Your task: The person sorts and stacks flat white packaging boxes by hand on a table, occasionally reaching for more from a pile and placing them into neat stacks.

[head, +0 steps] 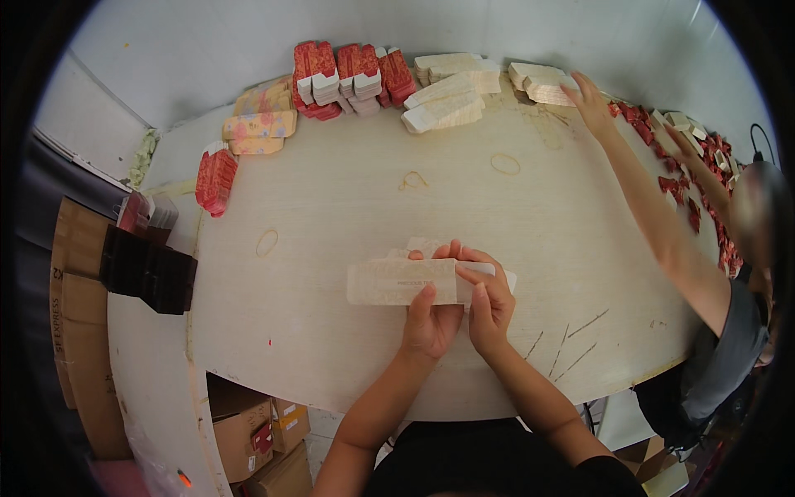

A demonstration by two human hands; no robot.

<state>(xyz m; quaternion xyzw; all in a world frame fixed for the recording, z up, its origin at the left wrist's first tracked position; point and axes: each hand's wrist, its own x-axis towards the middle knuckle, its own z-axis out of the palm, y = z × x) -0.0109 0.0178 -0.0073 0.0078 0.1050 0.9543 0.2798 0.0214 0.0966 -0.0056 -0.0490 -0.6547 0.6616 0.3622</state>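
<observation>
A cream paper folding carton [385, 284] bearing writing is held over the table in front of my body. My left hand [430, 329] grips it from beneath, thumb on its front face and fingertips showing beyond its far edge. At its right end, my right hand [494, 307] holds the white end flap [475, 293], with the index finger along the carton's edge. More pale card shows behind the carton, past my fingers; whether it is a second carton I cannot tell.
Along the back lie stacks of red cartons [317, 71], cream cartons [444, 102] and yellow floral cartons [259, 127]. Rubber bands [505, 164] lie on the table [323, 205]. At right, a co-worker's arm [646, 205] reaches toward cream cartons, near scattered red packets [677, 186]. Black boxes [146, 270] stand left.
</observation>
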